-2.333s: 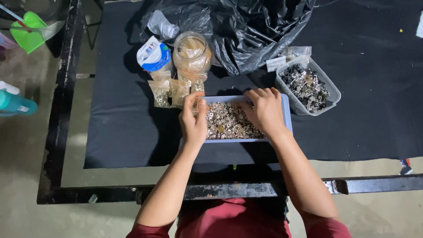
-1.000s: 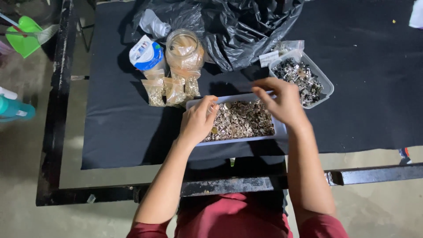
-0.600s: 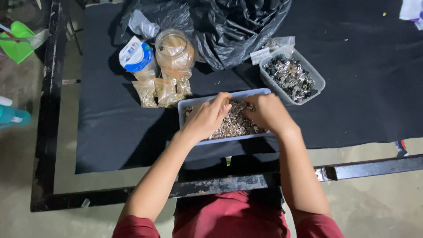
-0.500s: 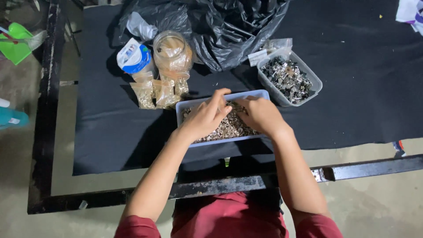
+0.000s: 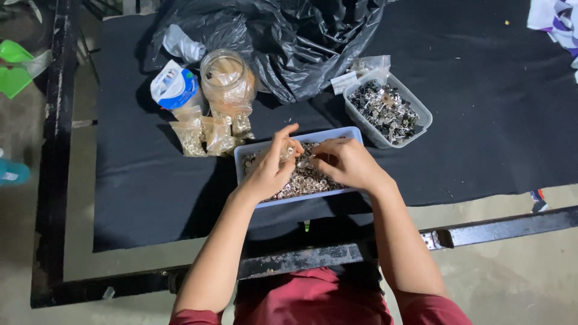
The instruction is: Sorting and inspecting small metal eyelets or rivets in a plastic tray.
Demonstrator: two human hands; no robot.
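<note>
Head view: left hand (image 5: pixel 270 170) and right hand (image 5: pixel 344 161) pinch small metal pieces (image 5: pixel 301 178) over blue tray (image 5: pixel 248 151).

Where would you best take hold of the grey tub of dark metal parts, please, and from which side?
Probably the grey tub is best taken by its bare right-hand rim, coming from the right. It lies at a slant with its long sides free there, while the black bag and a small clear packet crowd its far left corner.

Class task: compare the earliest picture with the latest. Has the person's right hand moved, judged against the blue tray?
Yes. The right hand has shifted from the blue tray's far right corner toward its middle, close to the left hand.
</note>
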